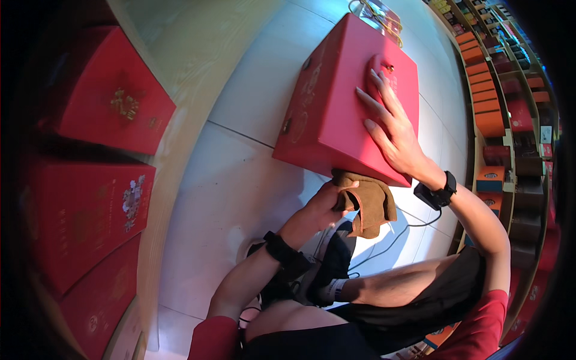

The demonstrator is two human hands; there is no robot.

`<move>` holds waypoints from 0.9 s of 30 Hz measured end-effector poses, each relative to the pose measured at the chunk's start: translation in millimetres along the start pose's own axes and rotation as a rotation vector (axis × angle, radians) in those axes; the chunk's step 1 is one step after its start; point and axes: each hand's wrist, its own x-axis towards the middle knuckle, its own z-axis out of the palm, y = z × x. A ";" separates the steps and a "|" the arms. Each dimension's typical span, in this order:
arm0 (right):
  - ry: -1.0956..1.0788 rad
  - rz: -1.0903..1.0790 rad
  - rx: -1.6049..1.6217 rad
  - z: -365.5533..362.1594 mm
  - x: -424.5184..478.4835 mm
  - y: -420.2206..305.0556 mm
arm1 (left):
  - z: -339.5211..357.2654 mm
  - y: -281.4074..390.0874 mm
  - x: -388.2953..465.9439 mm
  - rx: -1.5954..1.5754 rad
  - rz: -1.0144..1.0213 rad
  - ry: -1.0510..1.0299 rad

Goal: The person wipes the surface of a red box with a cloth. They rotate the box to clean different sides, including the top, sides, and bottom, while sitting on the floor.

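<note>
A large red box with a red handle and a small metal fitting on its upper face is in front of me, tilted over the tiled floor. My right hand lies on that face with its fingers spread, the fingertips at the handle. Below the box's near edge, my left hand grips a brown cloth with orange stitching along its edge. The cloth is bunched up against the near side of the box and hangs down from my fingers. Part of the left hand's fingers is hidden by the cloth.
Red printed boxes line a pale wooden shelf edge at left. Shelves at right hold orange boxes and other packages. Beyond the red box lies a yellow cord. A black cable runs near my shoe.
</note>
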 end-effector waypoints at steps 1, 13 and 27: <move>0.000 0.002 -0.007 -1.7 -0.9 -0.1 | -0.2 3.9 -1.4 -0.043 0.012 0.002; -0.002 0.010 -0.012 -3.2 0.8 1.9 | 27.4 35.8 -35.7 -0.155 0.039 0.160; 0.029 -0.034 -0.030 4.9 -6.9 9.5 | 13.3 51.9 -55.3 0.115 0.202 0.056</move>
